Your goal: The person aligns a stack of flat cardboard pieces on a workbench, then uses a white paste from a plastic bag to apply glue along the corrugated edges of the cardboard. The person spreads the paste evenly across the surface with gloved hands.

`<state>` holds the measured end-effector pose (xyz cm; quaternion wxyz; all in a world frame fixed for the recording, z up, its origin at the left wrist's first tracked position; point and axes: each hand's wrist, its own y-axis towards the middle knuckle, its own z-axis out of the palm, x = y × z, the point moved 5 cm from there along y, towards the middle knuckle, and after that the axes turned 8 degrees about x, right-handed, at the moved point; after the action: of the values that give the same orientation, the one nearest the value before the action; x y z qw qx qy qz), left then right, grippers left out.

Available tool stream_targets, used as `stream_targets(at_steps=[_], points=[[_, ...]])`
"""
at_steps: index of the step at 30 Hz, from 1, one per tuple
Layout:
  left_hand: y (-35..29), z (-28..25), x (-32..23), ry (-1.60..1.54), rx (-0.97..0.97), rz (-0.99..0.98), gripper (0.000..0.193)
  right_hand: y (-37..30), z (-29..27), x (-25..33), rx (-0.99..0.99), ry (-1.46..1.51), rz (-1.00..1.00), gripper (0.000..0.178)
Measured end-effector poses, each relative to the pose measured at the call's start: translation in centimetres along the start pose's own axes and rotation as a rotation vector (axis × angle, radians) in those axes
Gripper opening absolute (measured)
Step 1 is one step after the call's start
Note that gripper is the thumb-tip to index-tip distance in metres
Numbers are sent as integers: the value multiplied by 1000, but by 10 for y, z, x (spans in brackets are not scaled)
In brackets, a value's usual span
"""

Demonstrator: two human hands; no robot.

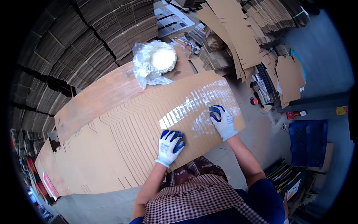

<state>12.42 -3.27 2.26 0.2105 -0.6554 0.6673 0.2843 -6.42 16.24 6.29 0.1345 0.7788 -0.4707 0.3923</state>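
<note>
The left hand, in a white knit glove with blue-coated fingers, sits over the near edge of a long fanned row of overlapping tan cardboard sheets, its fingers half bent and parted, the thumb set apart from them and nothing visible in its grasp. The right hand, gloved the same way, is farther right and a little farther from the body, above the right end of the row; its fingers curl inward in a narrow bend, and since its palm side is hidden I cannot tell whether it holds anything. The row lies beneath both hands and stretches well away to the left, its stepped edges running across it like ribs. A glossy whitish wet-looking patch streaks the right part of the sheets, beginning just beyond the left hand's fingertips and reaching around and past the right hand. The sheets rest on a reddish-brown wooden table, whose far strip shows bare. On that far side, beyond the sheets, stands a round mass of bright white material wrapped at its left by crumpled clear plastic film. Tied stacks of brown cardboard rise at the far left, and a dark blue plastic crate stands well to the right.
</note>
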Motion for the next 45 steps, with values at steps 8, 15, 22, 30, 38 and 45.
stream_targets(at_steps=[8,15,22,30,38,45], points=[[-116,-177,131,441,-418,-428,36,-11,127,106,176,328,-201,41],[-156,-172,171,554,-392,-551,37,18,131,82,97,-97,41,47],[-146,-172,166,538,-426,-531,34,17,187,145,97,49,-190,43],[-157,-175,172,516,-386,-626,33,62,115,83,-208,13,83,38],[-151,-171,171,528,-371,-606,34,85,147,39,-253,72,-34,44],[-148,-168,169,521,-365,-621,33,95,84,14,-429,51,19,39]])
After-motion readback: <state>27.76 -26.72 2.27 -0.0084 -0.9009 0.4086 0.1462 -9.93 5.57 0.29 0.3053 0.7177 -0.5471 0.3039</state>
